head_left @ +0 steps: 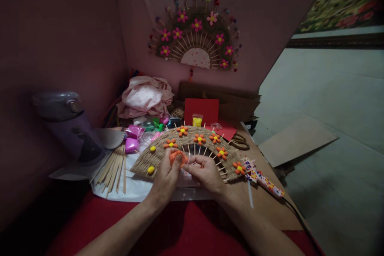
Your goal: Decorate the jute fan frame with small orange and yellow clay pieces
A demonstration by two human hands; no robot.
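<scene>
Left hand (168,171) pinches orange clay (176,157), fingers curled; right fingertips (192,167) pinch clear plastic (189,159). Behind: a fan (162,153), 6 flowers (199,139).

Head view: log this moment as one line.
left hand: holds orange lump | right hand: pinches clear plastic beside it | twine fan: beyond hands, six orange flowers, two yellow dots | glue gun: fan's right end

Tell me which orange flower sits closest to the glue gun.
The orange flower at the lower right end of the fan, beside the glue gun; the others sit higher and farther left.
</scene>
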